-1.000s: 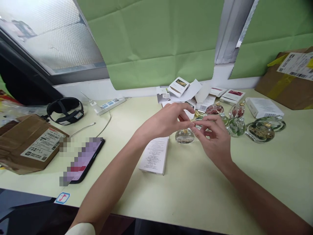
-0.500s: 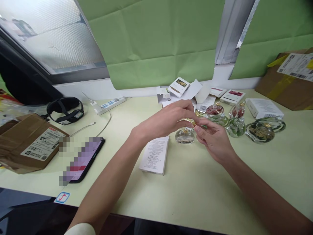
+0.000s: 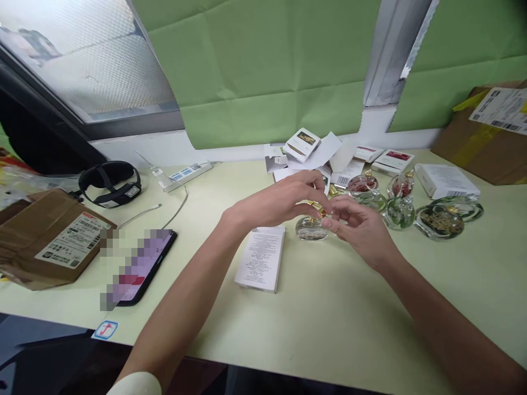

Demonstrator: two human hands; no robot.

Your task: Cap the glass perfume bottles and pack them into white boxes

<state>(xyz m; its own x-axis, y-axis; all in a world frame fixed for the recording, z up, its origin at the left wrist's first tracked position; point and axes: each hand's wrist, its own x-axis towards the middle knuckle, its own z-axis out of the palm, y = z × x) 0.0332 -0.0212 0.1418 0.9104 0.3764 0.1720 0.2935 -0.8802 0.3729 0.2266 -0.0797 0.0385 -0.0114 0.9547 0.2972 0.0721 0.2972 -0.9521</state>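
My left fingers pinch a small gold metal fitting, probably light, best side-held; whether my right fingers grip, I cannot tell.

A smartphone is lying near a black headset and power strip; green curtain fabric is hanging behind.

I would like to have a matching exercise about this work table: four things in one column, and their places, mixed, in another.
Things
1. small shiny gold-coloured piece
2. round clear glass bottle
3. flat white box with printed text
4. black headset with strap

Places
A. to the right of the left forearm, in the picture
B. at the left, near the window
C. between the left hand's thumb and fingers
D. just below the fingertips

Pairs: 1-C, 2-D, 3-A, 4-B
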